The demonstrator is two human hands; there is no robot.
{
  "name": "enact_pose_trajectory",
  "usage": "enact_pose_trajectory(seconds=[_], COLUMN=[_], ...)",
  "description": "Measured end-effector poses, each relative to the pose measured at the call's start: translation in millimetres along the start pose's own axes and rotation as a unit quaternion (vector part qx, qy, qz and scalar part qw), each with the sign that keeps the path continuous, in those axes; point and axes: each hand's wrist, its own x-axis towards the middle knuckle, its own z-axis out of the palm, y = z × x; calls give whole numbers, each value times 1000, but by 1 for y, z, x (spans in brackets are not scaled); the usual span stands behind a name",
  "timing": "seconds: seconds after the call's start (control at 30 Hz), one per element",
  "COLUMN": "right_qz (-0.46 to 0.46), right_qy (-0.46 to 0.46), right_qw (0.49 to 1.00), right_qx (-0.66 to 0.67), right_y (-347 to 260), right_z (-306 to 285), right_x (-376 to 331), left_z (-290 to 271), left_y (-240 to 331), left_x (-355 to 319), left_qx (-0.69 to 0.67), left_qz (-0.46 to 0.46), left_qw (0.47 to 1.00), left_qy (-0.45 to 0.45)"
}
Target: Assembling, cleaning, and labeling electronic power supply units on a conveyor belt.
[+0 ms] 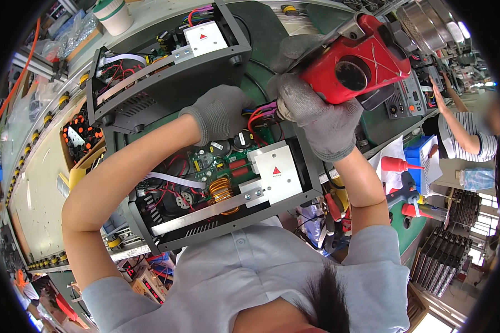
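Right hand, grey-gloved, is clamping a red power screwdriver above the open black metal chassis on the counter. Left hand, gloved, fingers curled, is pressing into the chassis wiring.

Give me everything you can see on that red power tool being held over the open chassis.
The red power tool looks like a powered screwdriver: a boxy, scuffed red plastic body with a dark round recess on its side and black and grey parts at its far end. It is tilted, nose toward the open chassis. The gloved right hand grips its lower end; the left hand rests beside it, on the wiring.
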Motion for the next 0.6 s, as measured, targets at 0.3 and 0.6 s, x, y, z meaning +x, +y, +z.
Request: enact_pose_trajectory(seconds=[0.3,0.6], right_qz=[50,45], right_qy=[93,79], right_qw=[991,990], right_qx=[81,108], right_y=[-2,4], right_z=[34,33], right_x=[-3,-7], left_z=[9,6], left_y=[-20,-19], left_x=[-21,-21], left_qx=[6,-8], left_qz=[37,25], left_qw=[999,999], left_qy=[4,-18])
